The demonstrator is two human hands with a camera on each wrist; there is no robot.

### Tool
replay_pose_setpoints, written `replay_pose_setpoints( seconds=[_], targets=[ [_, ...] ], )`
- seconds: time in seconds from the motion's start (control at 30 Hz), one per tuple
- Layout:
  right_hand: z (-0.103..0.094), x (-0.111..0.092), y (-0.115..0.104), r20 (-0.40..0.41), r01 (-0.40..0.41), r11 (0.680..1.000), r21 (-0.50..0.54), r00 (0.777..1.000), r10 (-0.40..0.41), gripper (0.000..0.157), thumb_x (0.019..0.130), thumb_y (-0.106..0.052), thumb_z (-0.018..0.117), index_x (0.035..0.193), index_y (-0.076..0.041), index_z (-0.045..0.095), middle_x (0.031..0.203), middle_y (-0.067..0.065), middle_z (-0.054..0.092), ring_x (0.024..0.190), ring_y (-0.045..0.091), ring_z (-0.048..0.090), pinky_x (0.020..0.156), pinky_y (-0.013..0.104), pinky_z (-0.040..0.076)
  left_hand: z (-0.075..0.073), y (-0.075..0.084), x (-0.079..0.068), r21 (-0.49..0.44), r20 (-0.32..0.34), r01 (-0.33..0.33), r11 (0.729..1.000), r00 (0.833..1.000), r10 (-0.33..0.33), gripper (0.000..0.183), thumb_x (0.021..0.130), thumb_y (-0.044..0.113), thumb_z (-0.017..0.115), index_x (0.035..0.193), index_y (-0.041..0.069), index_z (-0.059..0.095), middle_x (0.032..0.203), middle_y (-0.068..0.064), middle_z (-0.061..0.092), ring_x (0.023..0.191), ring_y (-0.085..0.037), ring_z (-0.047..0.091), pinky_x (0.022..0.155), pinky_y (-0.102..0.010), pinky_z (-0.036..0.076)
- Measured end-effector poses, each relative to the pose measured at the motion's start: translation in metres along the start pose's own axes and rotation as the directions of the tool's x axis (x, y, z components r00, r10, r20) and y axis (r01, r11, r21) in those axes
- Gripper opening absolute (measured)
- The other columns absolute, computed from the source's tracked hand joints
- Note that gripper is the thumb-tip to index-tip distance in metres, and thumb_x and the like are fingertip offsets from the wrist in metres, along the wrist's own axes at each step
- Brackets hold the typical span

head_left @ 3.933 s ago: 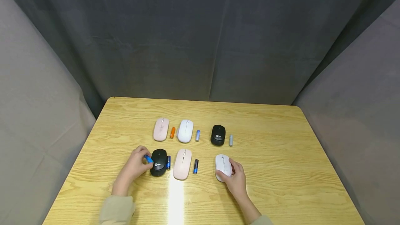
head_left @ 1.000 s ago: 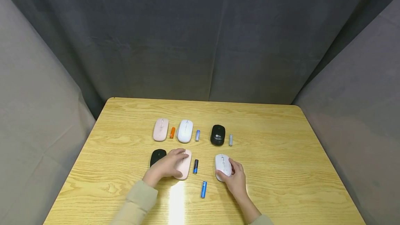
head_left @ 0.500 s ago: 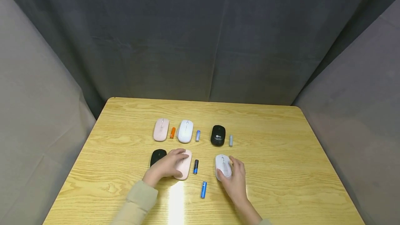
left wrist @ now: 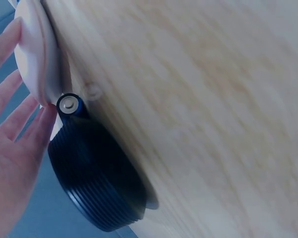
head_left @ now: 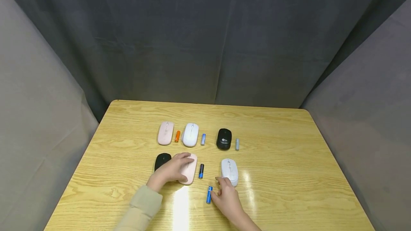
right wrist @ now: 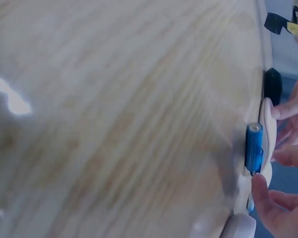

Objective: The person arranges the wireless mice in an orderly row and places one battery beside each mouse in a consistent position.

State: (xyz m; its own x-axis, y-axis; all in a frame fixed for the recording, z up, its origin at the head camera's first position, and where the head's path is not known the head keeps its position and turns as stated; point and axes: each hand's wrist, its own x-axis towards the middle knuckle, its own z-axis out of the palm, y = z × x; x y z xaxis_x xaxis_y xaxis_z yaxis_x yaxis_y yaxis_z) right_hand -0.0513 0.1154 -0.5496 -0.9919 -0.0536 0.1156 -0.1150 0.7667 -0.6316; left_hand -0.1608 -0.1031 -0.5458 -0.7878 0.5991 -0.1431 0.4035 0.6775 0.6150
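Note:
My left hand (head_left: pixel 171 170) holds the front pink mouse (head_left: pixel 191 169), thumb at its near end and fingers across its top. Partly behind that hand is a black mouse (head_left: pixel 162 160); a battery end (left wrist: pixel 68 104) shows beside it in the left wrist view. My right hand (head_left: pixel 228 199) is over the table beside a blue battery (head_left: pixel 209 195). Its thumb is at the battery, touching or very close, while the index finger stays apart. The front white mouse (head_left: pixel 229 170) lies just beyond that hand, untouched or nearly so. A black-and-blue battery (head_left: pixel 201 171) lies right of the pink mouse.
Along the back row lie a pink mouse (head_left: pixel 165 133), an orange battery (head_left: pixel 177 136), a white mouse (head_left: pixel 191 134), a light-blue battery (head_left: pixel 203 139), a black mouse (head_left: pixel 224 139) and a grey battery (head_left: pixel 237 144). A dark curtain (head_left: pixel 205 45) hangs behind the wooden table (head_left: pixel 289 170).
My left hand has gone from beside the black mouse to the pink mouse; the blue battery it held now lies on the table. My right hand has left the white mouse for that battery.

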Motion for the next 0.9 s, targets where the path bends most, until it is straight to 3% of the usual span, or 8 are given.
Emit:
replay_pose_setpoints(
  seconds=[0.23, 0.57, 0.9],
  targets=[
    [0.009, -0.005, 0.001, 0.074, -0.029, 1.0, 0.011, 0.997, 0.029, 0.051, 0.072, -0.015, 0.075, 0.111, 0.011, 0.055, 0.093, 0.014, 0.052, 0.053, -0.003, 0.041, 0.045, 0.015, 0.04, 0.001, -0.001, 0.001, 0.017, 0.003, -0.013, 1.0, 1.0, 0.013, 0.068, 0.067, 0.017, 0.078, 0.13, 0.011, 0.052, 0.142, -0.011, 0.036, 0.129, -0.031, 0.032, 0.099, -0.043, 0.036],
    [0.012, -0.003, -0.002, 0.105, -0.028, 0.998, 0.055, 0.994, 0.023, 0.031, 0.072, -0.009, 0.072, 0.096, 0.007, 0.061, 0.075, 0.003, 0.049, 0.056, 0.0, 0.039, 0.046, 0.016, 0.039, 0.001, -0.002, 0.001, 0.009, 0.004, -0.003, 1.0, 1.0, 0.003, 0.069, 0.067, 0.018, 0.079, 0.13, 0.012, 0.051, 0.142, -0.01, 0.035, 0.13, -0.031, 0.031, 0.1, -0.043, 0.036],
    [0.015, 0.001, -0.005, 0.136, -0.051, 0.995, 0.08, 0.99, 0.04, 0.026, 0.07, 0.0, 0.064, 0.095, 0.006, 0.061, 0.074, 0.002, 0.05, 0.056, 0.002, 0.041, 0.047, 0.016, 0.039, 0.0, -0.001, 0.001, 0.012, 0.004, -0.009, 1.0, 1.0, 0.009, 0.069, 0.067, 0.017, 0.078, 0.13, 0.011, 0.051, 0.142, -0.011, 0.036, 0.13, -0.031, 0.031, 0.1, -0.043, 0.035]
  ],
)
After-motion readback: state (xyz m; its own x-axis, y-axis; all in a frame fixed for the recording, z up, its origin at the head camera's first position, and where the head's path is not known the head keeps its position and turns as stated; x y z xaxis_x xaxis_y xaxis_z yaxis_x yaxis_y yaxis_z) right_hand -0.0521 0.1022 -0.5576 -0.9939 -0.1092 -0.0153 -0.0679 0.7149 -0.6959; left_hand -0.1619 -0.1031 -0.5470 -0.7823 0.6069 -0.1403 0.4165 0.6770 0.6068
